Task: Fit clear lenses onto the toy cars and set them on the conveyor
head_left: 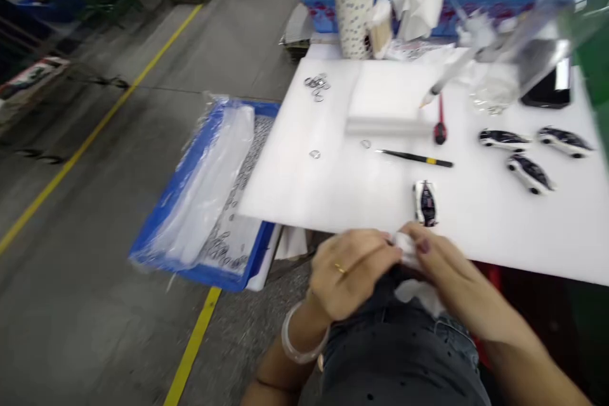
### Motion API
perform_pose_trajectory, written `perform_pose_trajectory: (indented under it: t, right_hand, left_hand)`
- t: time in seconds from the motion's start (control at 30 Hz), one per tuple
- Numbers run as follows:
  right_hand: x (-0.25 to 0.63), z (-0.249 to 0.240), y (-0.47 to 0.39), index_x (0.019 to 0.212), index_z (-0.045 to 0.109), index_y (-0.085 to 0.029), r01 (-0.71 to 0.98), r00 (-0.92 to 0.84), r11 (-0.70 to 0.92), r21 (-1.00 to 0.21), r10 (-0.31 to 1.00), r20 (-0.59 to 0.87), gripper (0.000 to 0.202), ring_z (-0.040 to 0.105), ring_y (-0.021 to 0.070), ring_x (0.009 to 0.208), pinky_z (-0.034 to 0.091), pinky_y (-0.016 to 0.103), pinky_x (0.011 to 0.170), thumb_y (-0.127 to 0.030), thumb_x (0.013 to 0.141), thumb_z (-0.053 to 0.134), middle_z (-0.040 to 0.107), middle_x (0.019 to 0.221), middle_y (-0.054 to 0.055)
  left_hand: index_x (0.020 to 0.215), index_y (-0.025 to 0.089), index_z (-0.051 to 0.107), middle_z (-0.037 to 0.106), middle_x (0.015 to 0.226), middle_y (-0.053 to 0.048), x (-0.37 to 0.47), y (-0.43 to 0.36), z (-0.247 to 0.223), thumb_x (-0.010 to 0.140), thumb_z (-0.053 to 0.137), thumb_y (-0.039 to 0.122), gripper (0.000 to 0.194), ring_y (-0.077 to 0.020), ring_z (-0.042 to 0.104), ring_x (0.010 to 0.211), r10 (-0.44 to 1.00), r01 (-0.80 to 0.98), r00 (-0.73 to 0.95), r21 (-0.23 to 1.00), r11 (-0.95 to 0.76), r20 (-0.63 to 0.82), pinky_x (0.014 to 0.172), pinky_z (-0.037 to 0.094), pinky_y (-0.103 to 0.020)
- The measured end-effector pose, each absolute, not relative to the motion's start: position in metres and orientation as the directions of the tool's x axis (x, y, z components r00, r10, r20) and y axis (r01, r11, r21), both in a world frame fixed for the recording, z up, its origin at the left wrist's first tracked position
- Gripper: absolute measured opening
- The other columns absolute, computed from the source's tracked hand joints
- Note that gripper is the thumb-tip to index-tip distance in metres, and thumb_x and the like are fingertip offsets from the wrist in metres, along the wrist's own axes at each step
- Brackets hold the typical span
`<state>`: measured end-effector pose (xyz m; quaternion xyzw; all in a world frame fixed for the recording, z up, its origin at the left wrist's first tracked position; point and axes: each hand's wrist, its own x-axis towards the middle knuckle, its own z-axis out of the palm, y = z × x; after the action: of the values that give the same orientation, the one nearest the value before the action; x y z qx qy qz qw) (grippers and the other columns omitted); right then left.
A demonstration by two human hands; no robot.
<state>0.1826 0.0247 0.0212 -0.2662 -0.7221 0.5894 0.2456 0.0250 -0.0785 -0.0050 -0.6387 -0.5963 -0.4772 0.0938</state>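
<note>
While the left fingers curl nearly closed, any grip hidden from me, white cloth is pinched in the right fingers, perhaps for steadiness. One toy car sits handily just beyond them; three other cars lie farther right on the counter.

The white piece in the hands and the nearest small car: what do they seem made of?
White piece: probably soft, matte cloth or tissue, from its loose folds. Small car: perhaps plastic or painted metal; its white shell looks smooth, though blurred.
</note>
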Motion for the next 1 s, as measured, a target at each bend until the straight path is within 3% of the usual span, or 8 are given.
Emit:
perform_pose_trajectory:
  t: [0.07,0.17,0.3,0.43,0.53,0.63,0.77,1.0]
  right_hand:
    - [0.185,0.021,0.024,0.074,0.052,-0.020,0.054,-0.752,-0.147,-0.988,0.645,-0.137,0.039,0.041,0.0092,0.054,0.043,0.021,0.051,-0.048,0.102,0.047,0.046,0.064,-0.003]
    - [0.181,0.020,0.025,0.079,0.049,-0.021,-0.112,-0.745,-0.493,-0.863,0.616,-0.256,0.037,0.024,0.0072,0.050,0.028,0.020,0.045,-0.053,0.095,0.058,0.032,0.061,-0.007]
    - [0.174,0.021,0.030,0.080,0.053,-0.021,-0.246,-0.693,-0.496,-0.833,0.691,-0.207,0.035,0.017,0.0056,0.047,0.017,0.020,0.042,-0.052,0.090,0.065,0.030,0.057,-0.009]
    - [0.177,0.022,0.037,0.076,0.059,-0.020,-0.160,-0.657,-0.428,-0.890,0.718,-0.227,0.036,0.019,0.0053,0.045,0.015,0.020,0.039,-0.052,0.085,0.071,0.033,0.054,-0.008]
    - [0.188,0.018,0.042,0.064,0.057,-0.019,-0.051,-0.534,-0.237,-0.970,0.827,-0.174,0.037,0.031,0.0059,0.042,0.022,0.020,0.037,-0.044,0.079,0.079,0.042,0.050,-0.006]
    - [0.195,0.016,0.048,0.070,0.068,-0.020,0.003,-0.333,0.256,-0.967,0.912,0.240,0.016,0.048,0.0096,0.046,0.036,0.022,0.042,-0.025,0.080,0.080,0.059,0.055,-0.002]
    - [0.188,0.019,0.054,0.094,0.076,-0.024,0.017,-0.369,0.710,-0.704,0.659,0.655,0.018,0.060,0.0133,0.059,0.047,0.024,0.047,-0.011,0.084,0.070,0.068,0.077,0.004]
    - [0.182,0.029,0.052,0.083,0.070,-0.022,0.140,-0.532,0.908,-0.395,0.406,0.743,0.009,0.055,0.0113,0.056,0.046,0.024,0.044,-0.015,0.079,0.066,0.066,0.081,0.005]
  left_hand:
    - [0.111,0.020,0.072,0.076,0.098,-0.004,0.048,-0.059,-0.003,0.084,0.066,0.001,0.033,-0.0204,0.074,0.101,0.678,0.776,-0.119,0.494,-0.392,0.726,0.085,0.064,-0.030]
    - [0.116,0.024,0.070,0.077,0.103,-0.002,0.060,-0.042,-0.011,0.081,0.074,0.005,0.040,-0.0176,0.074,0.098,0.624,0.620,-0.279,0.633,-0.464,0.730,0.085,0.064,-0.028]
    - [0.112,0.028,0.075,0.075,0.109,-0.003,0.067,-0.026,-0.021,0.086,0.075,0.020,0.028,-0.0174,0.071,0.106,0.744,0.136,-0.505,0.892,-0.432,0.437,0.092,0.061,-0.028]
    - [0.096,0.028,0.080,0.076,0.103,-0.005,0.071,-0.015,-0.019,0.084,0.077,0.028,0.011,-0.0152,0.072,0.098,0.875,-0.323,-0.447,0.879,-0.351,0.185,0.089,0.060,-0.025]
    - [0.082,0.025,0.080,0.075,0.086,-0.005,0.067,-0.012,-0.017,0.072,0.087,0.039,0.018,-0.0143,0.073,0.082,0.916,-0.566,-0.400,0.786,-0.247,0.000,0.075,0.062,-0.023]
    - [0.076,0.026,0.079,0.074,0.074,-0.003,0.060,-0.013,-0.017,0.065,0.090,0.047,0.026,-0.0121,0.070,0.066,0.939,-0.680,-0.323,0.719,-0.145,-0.116,0.061,0.060,-0.020]
    - [0.074,0.027,0.079,0.074,0.071,-0.001,0.055,-0.015,-0.019,0.062,0.091,0.048,0.027,-0.0115,0.068,0.062,0.944,-0.697,-0.295,0.709,-0.108,-0.146,0.060,0.060,-0.021]
    - [0.069,0.024,0.078,0.073,0.066,0.000,0.060,-0.017,-0.017,0.057,0.095,0.041,0.026,-0.0090,0.066,0.055,0.921,-0.720,-0.334,0.684,-0.113,-0.199,0.057,0.058,-0.017]
